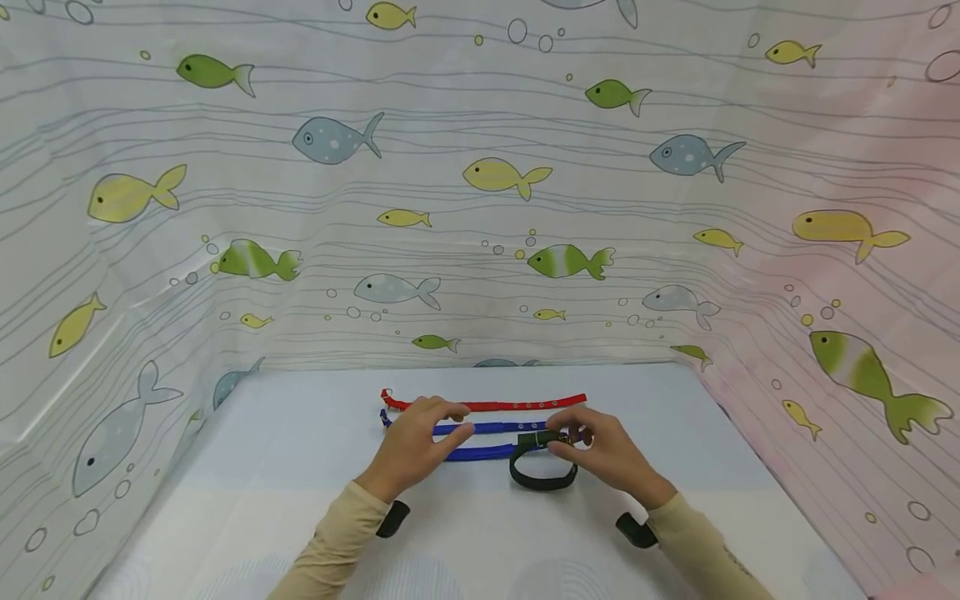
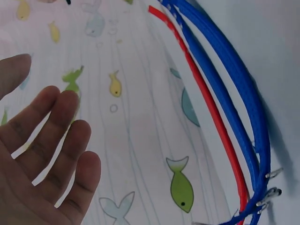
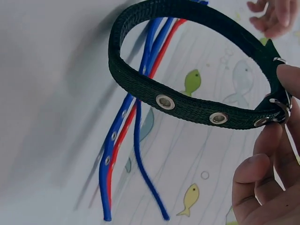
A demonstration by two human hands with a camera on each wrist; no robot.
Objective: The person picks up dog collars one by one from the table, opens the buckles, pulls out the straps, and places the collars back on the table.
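My right hand (image 1: pixel 609 454) pinches a dark green collar (image 3: pixel 192 107) at its buckle (image 3: pixel 280 110). The collar is fastened into a loop, with metal eyelets along its strap in the right wrist view. To the left, my left hand (image 1: pixel 411 442) holds nothing; its fingers are spread and slightly bent, as the left wrist view shows. Behind the hands, a red collar (image 1: pixel 491 407) and two blue collars (image 1: pixel 489 428) lie stretched out side by side, the red one farthest back. The hands cover parts of the blue collars. Metal buckles (image 2: pixel 269 193) sit at their left ends.
A pale table (image 1: pixel 480 533) carries the collars. Fish-patterned sheeting (image 1: pixel 465 250) rises behind it and on both sides. A black wrist device (image 1: pixel 393 518) shows below the left wrist, and another black device (image 1: pixel 636 530) below the right.
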